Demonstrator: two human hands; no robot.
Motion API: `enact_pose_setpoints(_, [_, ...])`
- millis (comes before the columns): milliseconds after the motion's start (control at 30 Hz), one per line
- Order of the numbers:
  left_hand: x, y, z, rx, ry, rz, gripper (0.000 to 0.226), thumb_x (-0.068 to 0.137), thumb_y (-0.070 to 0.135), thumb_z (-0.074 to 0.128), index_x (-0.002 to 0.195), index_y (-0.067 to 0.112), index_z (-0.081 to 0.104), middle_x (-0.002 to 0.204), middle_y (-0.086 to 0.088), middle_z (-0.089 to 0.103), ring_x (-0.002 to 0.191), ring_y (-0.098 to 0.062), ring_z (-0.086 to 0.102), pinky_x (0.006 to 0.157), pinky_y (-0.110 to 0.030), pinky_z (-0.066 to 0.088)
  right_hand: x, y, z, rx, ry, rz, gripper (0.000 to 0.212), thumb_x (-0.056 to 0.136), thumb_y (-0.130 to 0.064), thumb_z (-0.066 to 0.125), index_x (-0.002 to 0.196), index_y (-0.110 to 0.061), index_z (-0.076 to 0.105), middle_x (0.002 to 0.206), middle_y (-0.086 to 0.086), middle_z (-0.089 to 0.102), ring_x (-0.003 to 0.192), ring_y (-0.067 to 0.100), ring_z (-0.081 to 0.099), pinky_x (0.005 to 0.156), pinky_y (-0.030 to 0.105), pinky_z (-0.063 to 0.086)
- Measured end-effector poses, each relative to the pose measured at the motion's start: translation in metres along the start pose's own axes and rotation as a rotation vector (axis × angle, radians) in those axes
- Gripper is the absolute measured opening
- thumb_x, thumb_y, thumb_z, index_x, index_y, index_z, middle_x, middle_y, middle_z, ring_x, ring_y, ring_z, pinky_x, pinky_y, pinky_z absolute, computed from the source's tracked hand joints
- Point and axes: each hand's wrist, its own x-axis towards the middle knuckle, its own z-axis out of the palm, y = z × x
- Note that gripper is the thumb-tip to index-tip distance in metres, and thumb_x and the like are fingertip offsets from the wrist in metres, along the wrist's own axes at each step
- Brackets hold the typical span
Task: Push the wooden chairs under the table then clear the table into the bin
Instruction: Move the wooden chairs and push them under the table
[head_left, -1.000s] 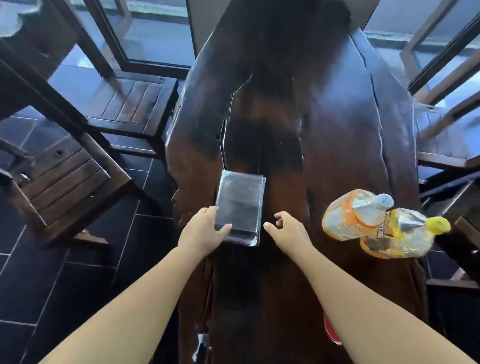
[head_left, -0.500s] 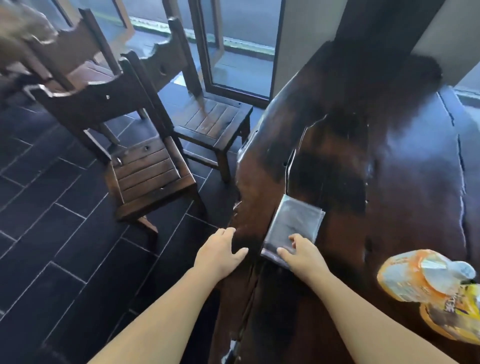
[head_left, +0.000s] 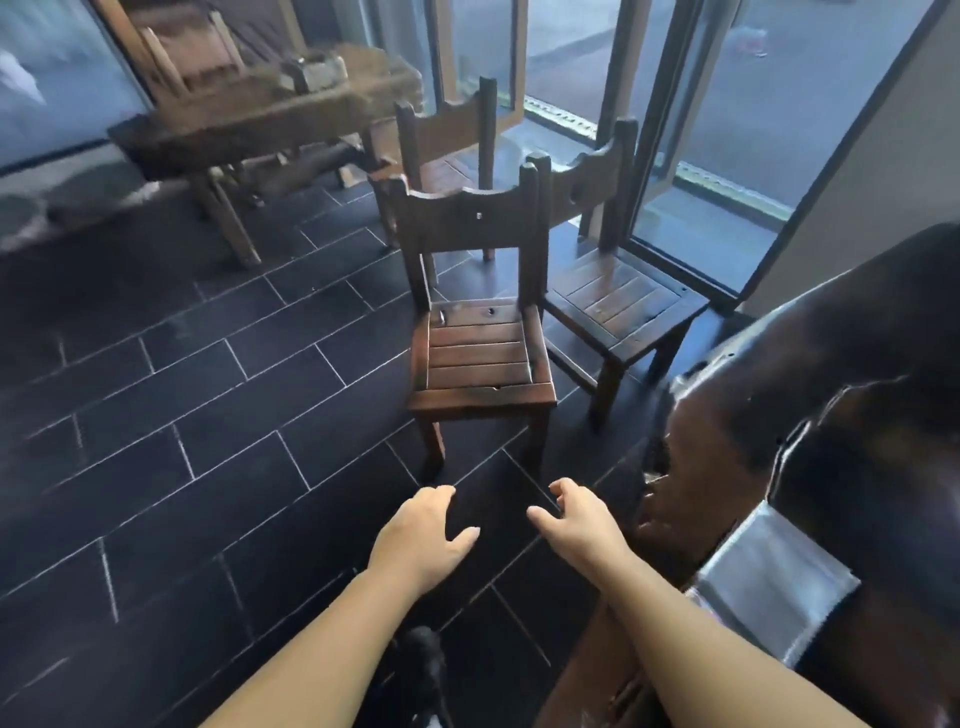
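Turning away from the clear plastic sleeve (head_left: 774, 587) left on the dark slab table (head_left: 857, 374), the left hand (head_left: 423, 535) and right hand (head_left: 576, 525) now hover empty, fingers loosely spread, toward the nearest slatted wooden chair (head_left: 480, 364), suggesting chairs come first.

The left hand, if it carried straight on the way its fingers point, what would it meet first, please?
Probably the nearest wooden chair: the left hand, open and empty, points up-frame at its front legs and seat edge, with only bare floor between. Depth is uncertain.
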Motion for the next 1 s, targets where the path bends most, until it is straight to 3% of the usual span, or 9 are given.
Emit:
enact_pose_setpoints(500, [0.170, -0.217, -0.153, -0.020, -0.008, -0.121, 0.068, 0.091, 0.056, 0.053, 0.148, 0.024, 0.035, 0.149, 0.006, 0.042, 0.135, -0.018, 0.043, 0.107, -0.037, 0.041, 0.178, -0.255, 0.109, -0.113, -0.073, -0.076, 0.058, 0.086, -0.052, 0.059, 0.133, -0.020, 0.050, 0.128, 0.004, 0.057, 0.120, 0.019, 0.055, 0.098, 0.035, 0.045])
enact_pose_setpoints(667, [0.220, -0.247, -0.194, -0.043, 0.010, -0.126, 0.067, 0.091, 0.056, 0.053, 0.147, 0.024, 0.035, 0.148, 0.007, 0.042, 0.133, -0.018, 0.044, 0.106, -0.039, 0.042, 0.229, -0.315, 0.116, -0.173, -0.071, -0.115, 0.044, 0.085, -0.051, 0.059, 0.117, -0.020, 0.054, 0.113, 0.004, 0.057, 0.111, 0.023, 0.058, 0.092, 0.035, 0.046])
enact_pose_setpoints(800, [0.268, -0.262, -0.231, -0.017, 0.019, -0.106, 0.067, 0.092, 0.055, 0.052, 0.149, 0.023, 0.034, 0.151, 0.006, 0.039, 0.138, -0.017, 0.039, 0.108, -0.036, 0.039, 0.276, -0.362, 0.108, -0.187, -0.063, -0.148, 0.055, 0.086, -0.050, 0.059, 0.130, -0.018, 0.051, 0.120, 0.006, 0.057, 0.114, 0.026, 0.057, 0.095, 0.035, 0.045])
enact_pose_setpoints(1000, [0.378, -0.279, -0.290, 0.044, 0.031, -0.112, 0.066, 0.091, 0.056, 0.053, 0.146, 0.024, 0.036, 0.148, 0.006, 0.043, 0.134, -0.018, 0.043, 0.107, -0.038, 0.040, 0.384, -0.428, 0.089, -0.188, -0.027, -0.204, 0.044, 0.086, -0.051, 0.057, 0.115, -0.018, 0.052, 0.110, 0.006, 0.057, 0.107, 0.028, 0.057, 0.088, 0.037, 0.045])
